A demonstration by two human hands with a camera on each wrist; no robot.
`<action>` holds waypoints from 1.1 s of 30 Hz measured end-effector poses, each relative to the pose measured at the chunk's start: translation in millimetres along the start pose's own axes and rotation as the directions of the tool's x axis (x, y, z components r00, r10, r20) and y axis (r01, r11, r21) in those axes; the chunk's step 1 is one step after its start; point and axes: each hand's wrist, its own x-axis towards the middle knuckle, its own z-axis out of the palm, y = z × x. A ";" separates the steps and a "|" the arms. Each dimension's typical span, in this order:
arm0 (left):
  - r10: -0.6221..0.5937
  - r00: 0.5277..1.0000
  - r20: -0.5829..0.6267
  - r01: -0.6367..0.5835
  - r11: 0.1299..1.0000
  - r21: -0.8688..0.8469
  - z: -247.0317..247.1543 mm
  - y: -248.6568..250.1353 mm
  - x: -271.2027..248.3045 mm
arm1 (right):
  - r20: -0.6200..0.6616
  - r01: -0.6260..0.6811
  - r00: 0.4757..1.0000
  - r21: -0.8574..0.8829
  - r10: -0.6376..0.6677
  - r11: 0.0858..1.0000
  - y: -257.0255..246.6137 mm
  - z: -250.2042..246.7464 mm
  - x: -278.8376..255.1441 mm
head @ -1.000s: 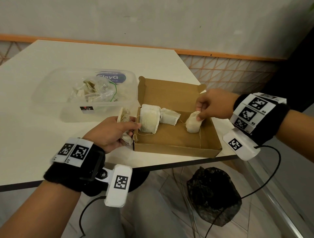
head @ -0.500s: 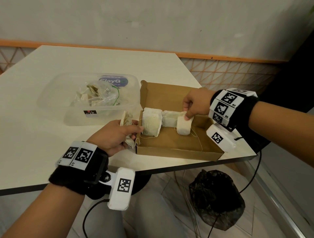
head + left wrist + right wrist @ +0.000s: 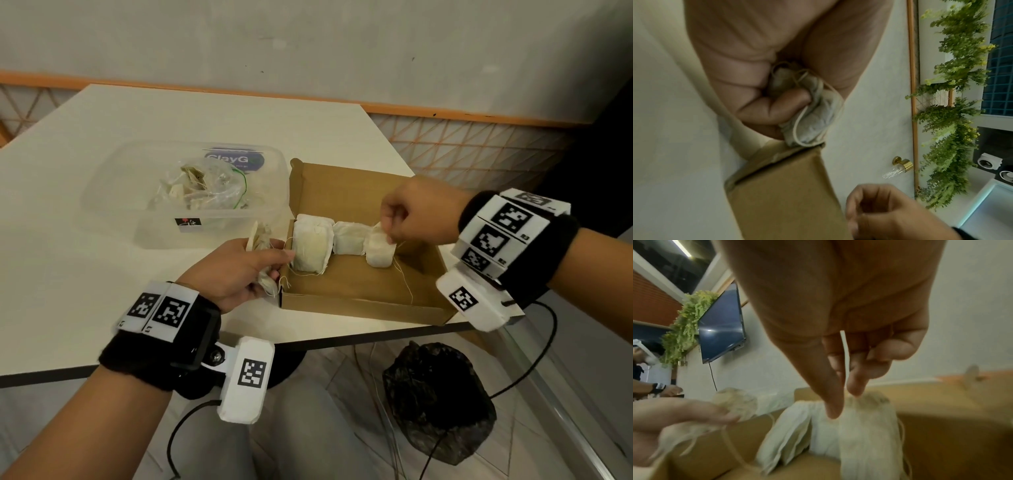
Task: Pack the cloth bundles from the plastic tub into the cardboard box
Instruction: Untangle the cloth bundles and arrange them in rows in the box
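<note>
Seen from the head: three cloth bundles (image 3: 311, 248) standing in the cardboard box (image 3: 356, 291) on the bench (image 3: 85, 274), more in the plastic tub (image 3: 113, 202). Right hand (image 3: 416, 214) pinching the third bundle (image 3: 378, 248); only its wrist view shows a string (image 3: 845, 353) between fingers. Left hand (image 3: 236, 270) gripping a crumpled bundle (image 3: 812, 116) at the box's corner.

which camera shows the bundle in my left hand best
The left wrist view: the bundle fills the middle, fingers curled round it. The head view shows only its ends; the right wrist view shows it blurred.
</note>
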 end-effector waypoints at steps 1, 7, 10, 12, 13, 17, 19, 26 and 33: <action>0.005 1.000 0.004 -0.004 1.000 -0.019 -1.4 1.4 0.1 | 0.062 0.008 0.998 0.003 -0.008 1.000 -0.1 5.4 -4.1; -0.033 0.999 0.040 0.042 0.970 -0.239 -12.3 10.7 -5.2 | 0.139 -0.020 0.990 0.053 0.012 0.998 9.1 17.7 -2.8; -0.017 0.996 0.087 0.047 0.934 -0.354 -14.8 12.6 -12.1 | 0.133 -0.030 0.991 0.090 0.018 0.995 11.6 7.9 -3.8; 0.012 0.994 0.106 0.036 0.896 -0.443 -15.8 13.4 -15.5 | 0.146 -0.027 0.989 0.169 0.002 0.985 8.4 -0.7 -8.3; 0.027 0.994 0.105 0.028 0.871 -0.490 -15.9 13.6 -16.2 | 0.131 -0.013 0.991 0.231 -0.018 0.973 3.7 -5.1 -11.7; 0.023 0.992 0.128 0.062 0.779 -0.624 -9.8 14.3 -16.8 | -0.031 0.136 0.990 0.492 -0.139 0.860 -39.3 -3.2 -33.4; 0.033 0.991 0.128 0.057 0.767 -0.640 -4.8 14.2 -16.2 | -0.077 0.197 0.979 0.561 -0.187 0.804 -66.3 10.0 -39.5; 0.076 0.993 0.090 -0.004 0.782 -0.624 -1.4 7.0 -10.0 | -0.266 0.245 0.962 0.726 -0.066 0.642 -94.9 52.2 -17.0; 0.114 0.993 -0.031 -0.113 0.835 -0.538 -5.2 5.2 -5.6 | -0.100 0.088 0.993 0.980 0.056 0.180 -76.1 50.3 -13.4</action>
